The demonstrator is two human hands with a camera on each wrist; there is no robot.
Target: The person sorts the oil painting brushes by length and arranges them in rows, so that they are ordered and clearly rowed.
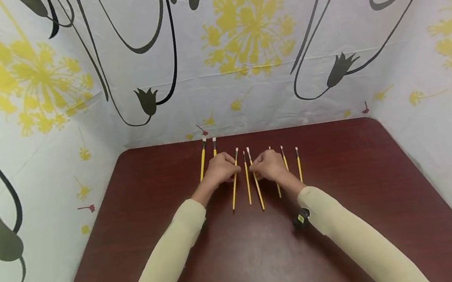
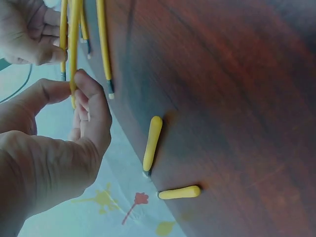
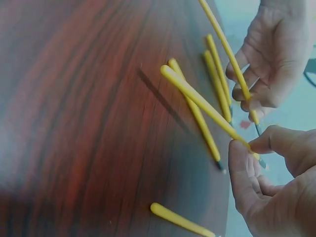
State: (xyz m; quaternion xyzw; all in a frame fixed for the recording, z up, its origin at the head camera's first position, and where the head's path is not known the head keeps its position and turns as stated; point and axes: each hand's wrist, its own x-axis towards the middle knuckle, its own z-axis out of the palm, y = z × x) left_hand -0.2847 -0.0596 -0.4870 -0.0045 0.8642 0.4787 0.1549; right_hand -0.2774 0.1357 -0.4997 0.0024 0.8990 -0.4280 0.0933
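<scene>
My left hand [image 1: 222,168] pinches a thin yellow paintbrush [image 1: 235,188] between thumb and fingertips, near its bristle end; the brush slants, with its pale tip pointing away from me. Opposite it, my right hand [image 1: 270,165] pinches another yellow paintbrush [image 1: 258,189] in the same way. In the right wrist view this right-hand brush [image 3: 197,101] stands off the wood, its shadow on the tabletop beside it. Between the two held brushes lies a third paintbrush [image 1: 248,183], untouched, its bristles toward the far edge.
Two thicker paintbrushes [image 1: 202,163] lie left of my left hand, partly behind it. Further brushes [image 1: 299,164] lie to the right, some partly covered by my right hand. The dark red-brown table [image 1: 242,262] ends at a patterned cloth [image 1: 221,108] hanging behind it.
</scene>
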